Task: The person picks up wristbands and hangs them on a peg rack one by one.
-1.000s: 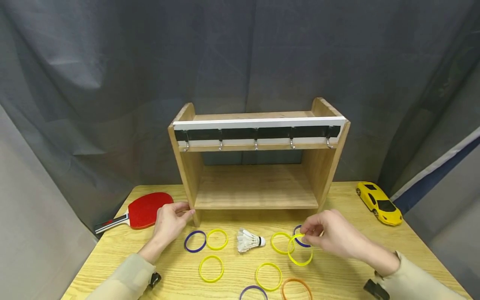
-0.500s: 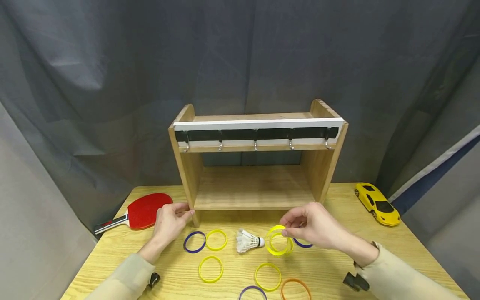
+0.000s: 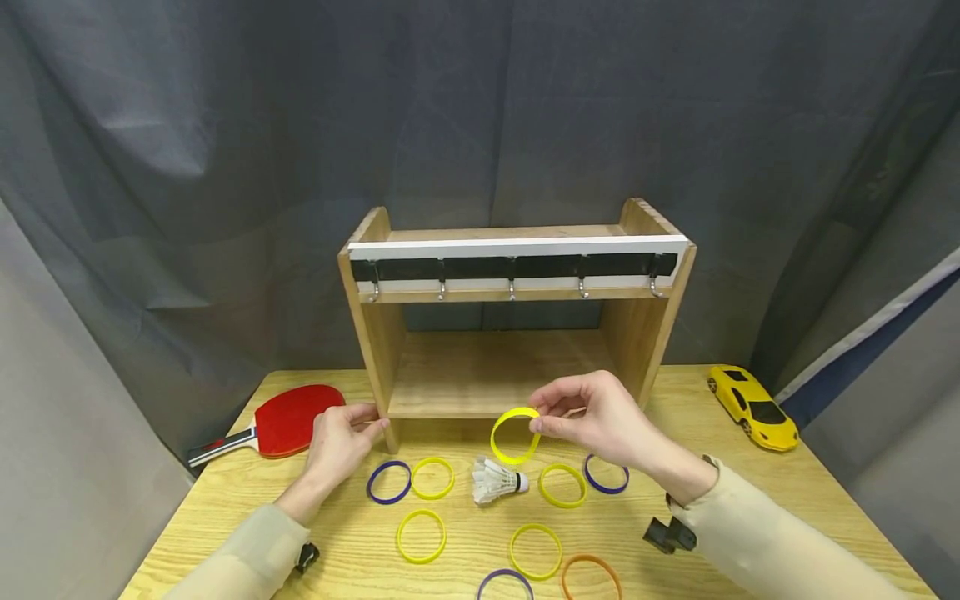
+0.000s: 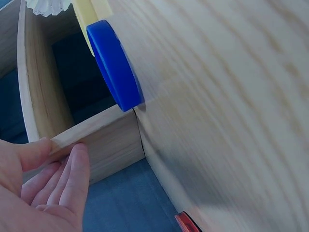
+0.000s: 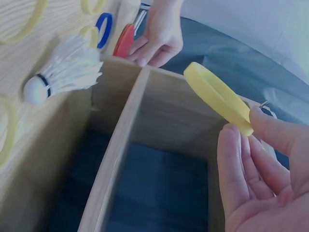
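Note:
Between thumb and fingers, my right hand (image 3: 600, 417) pinches a yellow silicone wristband (image 3: 493, 438) by its right side. The band hangs above the table, in front of the lower board of a small wooden shelf (image 3: 510, 375); the right wrist view shows the band (image 5: 215, 94) tilted at the fingertips. My left hand (image 3: 337, 442) grips the front edge of the shelf's left side panel near its foot, thumb and fingers on either face in the left wrist view. Several metal hooks (image 3: 512, 287) hang bare along the black-and-white strip on the shelf's upper front.
Several yellow bands (image 3: 422, 537), dark blue bands (image 3: 389, 483) and an orange band (image 3: 592, 560) lie on the table around a shuttlecock (image 3: 497, 481). A red table tennis bat (image 3: 296, 421) lies left, a yellow toy car (image 3: 753, 408) right. Grey curtain (image 3: 480, 108) stands behind.
My right hand has carried the yellow wristband left and upward, from over the right-hand bands to the front of the shelf. The left hand has stayed on the side panel.

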{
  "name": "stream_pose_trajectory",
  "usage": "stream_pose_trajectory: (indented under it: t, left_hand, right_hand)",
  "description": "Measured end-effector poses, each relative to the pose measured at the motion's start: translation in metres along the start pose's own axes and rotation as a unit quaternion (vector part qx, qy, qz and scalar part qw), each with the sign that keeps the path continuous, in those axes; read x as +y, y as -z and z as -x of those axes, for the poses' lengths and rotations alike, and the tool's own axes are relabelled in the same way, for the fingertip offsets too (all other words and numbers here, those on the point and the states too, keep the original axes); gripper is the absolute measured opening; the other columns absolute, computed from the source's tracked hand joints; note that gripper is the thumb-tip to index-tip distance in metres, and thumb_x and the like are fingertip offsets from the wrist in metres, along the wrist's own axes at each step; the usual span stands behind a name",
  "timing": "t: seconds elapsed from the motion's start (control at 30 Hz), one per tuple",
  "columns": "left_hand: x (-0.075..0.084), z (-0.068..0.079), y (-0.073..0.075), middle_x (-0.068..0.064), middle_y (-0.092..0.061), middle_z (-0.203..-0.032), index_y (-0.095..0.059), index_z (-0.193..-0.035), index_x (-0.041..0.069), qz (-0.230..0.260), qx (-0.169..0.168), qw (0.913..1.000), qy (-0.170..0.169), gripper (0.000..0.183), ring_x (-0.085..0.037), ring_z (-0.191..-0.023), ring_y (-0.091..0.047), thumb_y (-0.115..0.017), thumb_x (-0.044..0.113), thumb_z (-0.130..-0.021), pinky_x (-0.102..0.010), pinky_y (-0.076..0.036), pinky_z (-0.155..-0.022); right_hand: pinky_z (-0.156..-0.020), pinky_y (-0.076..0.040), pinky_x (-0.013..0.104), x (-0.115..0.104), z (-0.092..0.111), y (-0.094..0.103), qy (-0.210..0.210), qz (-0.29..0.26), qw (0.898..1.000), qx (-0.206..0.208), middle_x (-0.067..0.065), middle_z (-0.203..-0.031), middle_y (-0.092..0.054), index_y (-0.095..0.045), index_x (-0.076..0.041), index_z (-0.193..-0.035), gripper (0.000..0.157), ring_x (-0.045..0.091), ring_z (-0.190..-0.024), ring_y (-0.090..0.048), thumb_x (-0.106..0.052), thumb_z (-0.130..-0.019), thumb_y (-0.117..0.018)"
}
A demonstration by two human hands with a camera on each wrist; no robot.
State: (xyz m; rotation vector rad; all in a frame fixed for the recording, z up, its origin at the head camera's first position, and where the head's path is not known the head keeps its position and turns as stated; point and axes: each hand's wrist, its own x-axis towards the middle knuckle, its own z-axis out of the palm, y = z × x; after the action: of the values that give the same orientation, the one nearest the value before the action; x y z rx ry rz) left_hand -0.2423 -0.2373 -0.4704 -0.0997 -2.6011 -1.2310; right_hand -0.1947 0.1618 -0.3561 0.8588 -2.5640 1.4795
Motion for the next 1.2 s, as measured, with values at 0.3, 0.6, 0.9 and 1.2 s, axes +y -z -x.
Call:
stream_pose_trajectory:
  t: [0.3, 0.6, 0.9, 1.2]
  left_hand:
    - [0.0, 0.0, 0.0, -0.017, -0.086, -0.117, -0.086, -0.123, 0.006, -0.006, 0.0, 1.0, 0.004, 0.025, -0.036, -0.107, -0.086, -0.086, 0.012, -0.099, -0.045, -0.071, -0.089]
    - [0.001, 0.0, 0.0, -0.019, -0.086, -0.118, -0.085, -0.125, 0.005, -0.009, -0.007, 0.9999, 0.009, 0.028, -0.037, -0.107, -0.085, -0.087, 0.013, -0.098, -0.045, -0.071, -0.089]
    - [0.002, 0.0, 0.0, -0.02, -0.086, -0.117, -0.085, -0.124, 0.004, -0.011, -0.005, 0.9999, 0.002, 0.027, -0.038, -0.107, -0.085, -0.086, 0.013, -0.099, -0.046, -0.071, -0.09]
    - [0.002, -0.001, 0.0, -0.02, -0.086, -0.117, -0.085, -0.122, 0.003, -0.012, 0.0, 0.9999, -0.008, 0.025, -0.038, -0.106, -0.086, -0.087, 0.01, -0.098, -0.048, -0.071, -0.09]
  right_hand:
    - [-0.079, -0.069, 0.025, -0.005, -0.019, -0.01, -0.014, -0.074, 0.997, 0.028, 0.018, -0.097, -0.085, -0.082, 0.005, -0.113, 0.022, 0.008, -0.082, -0.08, 0.0, -0.093, -0.089]
    - [-0.087, -0.07, 0.03, -0.016, -0.037, -0.021, -0.034, -0.225, 0.973, 0.045, 0.004, -0.101, -0.084, -0.07, 0.016, -0.123, 0.029, 0.011, -0.088, -0.083, 0.008, -0.097, -0.081]
    - [-0.091, -0.07, 0.034, -0.03, -0.058, -0.04, -0.039, -0.338, 0.938, 0.063, -0.002, -0.101, -0.083, -0.074, 0.003, -0.119, 0.021, 0.013, -0.093, -0.084, 0.01, -0.1, -0.076]
    - [-0.092, -0.07, 0.034, -0.046, -0.081, -0.061, -0.053, -0.416, 0.904, 0.08, -0.002, -0.094, -0.083, -0.077, -0.008, -0.108, 0.024, 0.012, -0.087, -0.082, 0.014, -0.101, -0.071]
